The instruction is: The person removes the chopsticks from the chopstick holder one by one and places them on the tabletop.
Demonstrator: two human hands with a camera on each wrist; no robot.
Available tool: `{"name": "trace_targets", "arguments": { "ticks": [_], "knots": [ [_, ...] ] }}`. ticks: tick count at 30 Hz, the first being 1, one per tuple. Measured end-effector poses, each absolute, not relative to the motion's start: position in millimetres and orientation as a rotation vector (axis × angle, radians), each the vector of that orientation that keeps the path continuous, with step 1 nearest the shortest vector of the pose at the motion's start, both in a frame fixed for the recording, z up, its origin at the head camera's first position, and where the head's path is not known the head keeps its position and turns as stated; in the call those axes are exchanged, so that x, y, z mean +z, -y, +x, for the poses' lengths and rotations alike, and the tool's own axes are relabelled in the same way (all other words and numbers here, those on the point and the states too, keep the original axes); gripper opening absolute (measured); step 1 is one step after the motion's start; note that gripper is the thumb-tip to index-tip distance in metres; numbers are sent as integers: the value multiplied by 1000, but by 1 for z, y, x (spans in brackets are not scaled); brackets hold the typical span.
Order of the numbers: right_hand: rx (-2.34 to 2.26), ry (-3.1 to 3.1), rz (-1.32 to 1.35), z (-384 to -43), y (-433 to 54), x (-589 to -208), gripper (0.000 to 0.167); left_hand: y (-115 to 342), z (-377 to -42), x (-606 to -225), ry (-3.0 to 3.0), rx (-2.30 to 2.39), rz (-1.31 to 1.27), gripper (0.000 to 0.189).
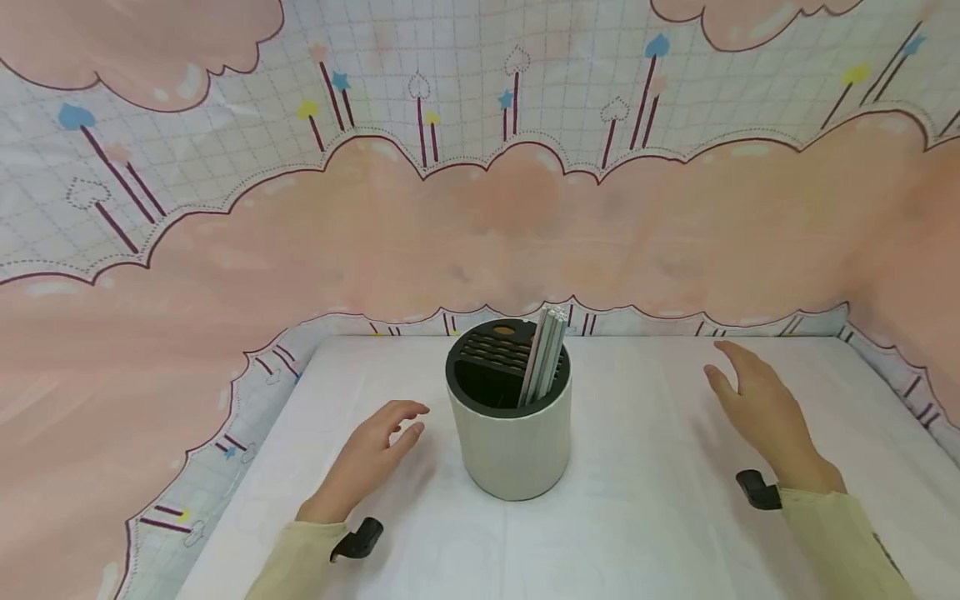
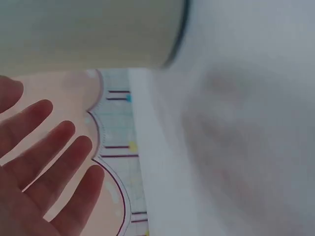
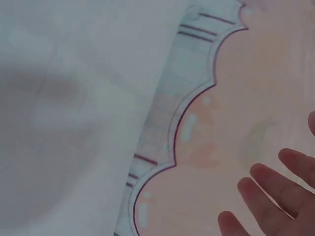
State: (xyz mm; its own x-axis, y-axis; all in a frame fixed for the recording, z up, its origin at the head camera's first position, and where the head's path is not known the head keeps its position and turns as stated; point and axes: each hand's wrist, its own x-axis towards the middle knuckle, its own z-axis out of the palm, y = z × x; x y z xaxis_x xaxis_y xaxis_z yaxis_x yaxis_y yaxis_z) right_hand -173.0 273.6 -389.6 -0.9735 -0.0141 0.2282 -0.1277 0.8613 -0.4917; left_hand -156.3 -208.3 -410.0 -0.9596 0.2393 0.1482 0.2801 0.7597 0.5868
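A round cream-coloured holder (image 1: 513,458) with a black slotted top stands upright on the white table. Several thin pale sticks (image 1: 546,354), bundled together, lean out of its right side; their lower ends are hidden inside. My left hand (image 1: 371,454) hovers just left of the holder, fingers loosely bent and nothing in them. In the left wrist view its fingers (image 2: 51,162) spread below the holder's wall (image 2: 93,34). Farther off, to the right, my right hand (image 1: 765,408) is held over the table with thumb and fingers apart, holding nothing; the right wrist view shows its relaxed fingers (image 3: 275,191).
The white tabletop (image 1: 637,517) runs out to a patterned cloth (image 1: 525,225) with peach clouds and candle drawings, which hangs behind and along both sides. Each wrist wears a black device (image 1: 358,539) at the sleeve end.
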Motion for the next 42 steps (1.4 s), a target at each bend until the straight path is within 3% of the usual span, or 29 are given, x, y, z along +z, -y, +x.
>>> {"name": "trace_targets", "arguments": {
  "ticks": [10,21,31,42],
  "knots": [
    [1126,2490,-28,-154,-235,-383,44,169,-151,-399,2595,-1608,-382,34],
    [1385,2229,63,-141,-189,-363,36,143,-150,-365,2470,-1988,-266,47],
    [1689,1950,252,-130,-150,-327,32,131,-159,-348,2369,-2086,-317,48],
    [1653,2036,367,-136,-125,-342,30,128,-158,-353,2339,-2067,-259,43]
  ]
}}
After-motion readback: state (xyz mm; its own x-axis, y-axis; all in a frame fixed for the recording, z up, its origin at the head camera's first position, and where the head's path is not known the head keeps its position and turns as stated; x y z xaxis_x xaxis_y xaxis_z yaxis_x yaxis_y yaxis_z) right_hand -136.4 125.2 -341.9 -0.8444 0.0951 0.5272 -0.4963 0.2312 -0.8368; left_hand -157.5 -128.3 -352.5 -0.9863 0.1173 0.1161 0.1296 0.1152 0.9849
